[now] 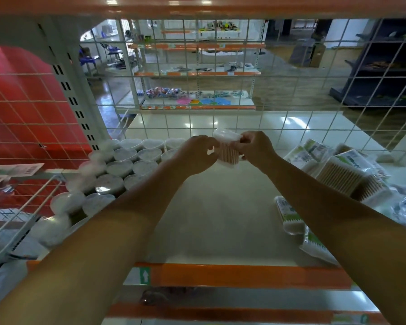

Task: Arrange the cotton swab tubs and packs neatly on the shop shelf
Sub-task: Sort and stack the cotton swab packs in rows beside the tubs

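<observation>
A clear cotton swab tub [227, 146] with a white lid and wooden-stick swabs is held upright above the back of the shelf [216, 207]. My left hand [195, 154] grips its left side and my right hand [253, 146] grips its right side. Several heart-shaped tubs [127, 165] stand in tidy rows on the left of the shelf. Loose plastic packs of swabs [345, 174] lie in a heap on the right, and further packs [288, 214] lie near the front right.
A white wire grid [220, 102] closes the shelf's back, just behind the held tub. An orange price rail [244, 275] runs along the front edge. A wire divider [26, 207] and a red panel [21, 102] stand at the left. Another shelf's underside [197, 8] hangs overhead.
</observation>
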Available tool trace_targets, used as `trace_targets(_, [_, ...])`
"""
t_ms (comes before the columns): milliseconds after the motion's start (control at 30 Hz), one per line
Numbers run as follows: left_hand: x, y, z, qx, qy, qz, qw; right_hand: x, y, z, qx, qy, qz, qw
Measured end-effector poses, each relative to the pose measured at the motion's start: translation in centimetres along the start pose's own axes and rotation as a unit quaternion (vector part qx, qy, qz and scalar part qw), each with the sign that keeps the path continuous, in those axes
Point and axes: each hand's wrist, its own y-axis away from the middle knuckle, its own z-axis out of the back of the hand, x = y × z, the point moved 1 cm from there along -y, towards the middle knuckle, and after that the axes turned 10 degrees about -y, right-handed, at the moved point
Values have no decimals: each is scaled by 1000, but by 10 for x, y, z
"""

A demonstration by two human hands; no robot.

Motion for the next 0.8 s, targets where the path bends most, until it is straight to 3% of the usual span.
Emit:
trace_targets(233, [31,-11,2,45,-111,-7,993,-22,-13,-18,26,18,-25,999])
trace_targets(800, [39,-14,4,36,-177,-77,981,-33,-45,-52,23,0,-91,996])
